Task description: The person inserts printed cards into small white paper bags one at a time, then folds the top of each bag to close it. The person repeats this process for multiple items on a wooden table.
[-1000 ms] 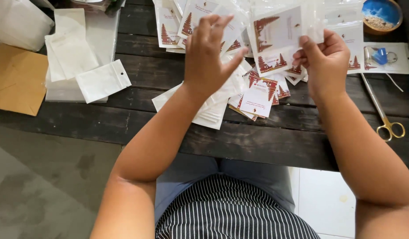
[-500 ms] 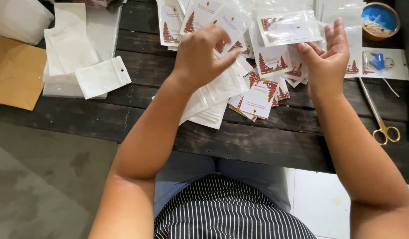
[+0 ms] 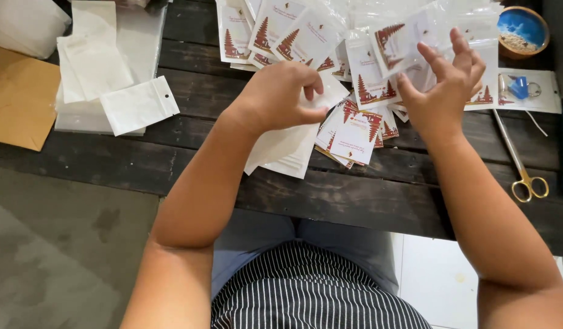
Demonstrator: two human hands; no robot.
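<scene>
My left hand [image 3: 275,97] is curled over a stack of plain white pouches [image 3: 284,149] near the middle of the dark wooden table [image 3: 354,195]. Its thumb and fingers pinch the top white pouch [image 3: 330,97] at one edge. My right hand [image 3: 446,85] hovers to the right with fingers spread, holding nothing. Just beyond its fingertips lies a clear packet with a printed card [image 3: 403,36], on a heap of similar packets. Between my hands lies a small fan of white cards with red tree-shaped prints [image 3: 354,131].
Gold-handled scissors [image 3: 522,167] lie at the right. A blue-lined bowl [image 3: 522,27] stands at the far right corner, with a packet holding a small blue item [image 3: 525,88] below it. More white pouches [image 3: 111,91] and a brown envelope [image 3: 16,97] lie at the left.
My right hand let go of the clear packet it held and spread its fingers. My left hand dropped from the far packets onto the white pouch stack and pinched the top one.
</scene>
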